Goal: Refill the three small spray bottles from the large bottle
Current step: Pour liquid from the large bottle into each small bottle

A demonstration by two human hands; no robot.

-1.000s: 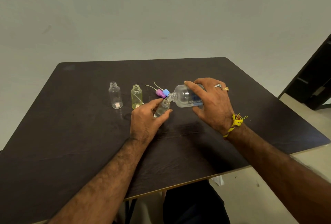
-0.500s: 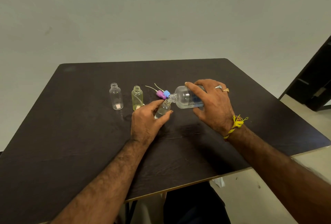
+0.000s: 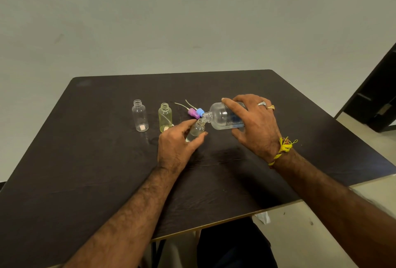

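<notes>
Wide dark surface (image 3: 85, 182) here, plenty of bare room on the left side and toward the near edge, with the action sitting around the middle. The left hand (image 3: 177, 148) wraps its grip around a small clear bottle (image 3: 196, 130), thumb and fingers curled on it, tilting it toward the right. The right hand (image 3: 255, 122) grips the large bottle (image 3: 222, 116), tipped nearly flat, its open neck meeting the small bottle's mouth. Off to the left stand two uncapped small bottles, upright and apart: a clear bottle (image 3: 140, 115) and a yellowish bottle (image 3: 165, 117), the latter just beside the left hand. Behind the pour lie a pink spray cap (image 3: 192, 112) and a blue spray cap (image 3: 200, 111), touching, tubes pointing away.
</notes>
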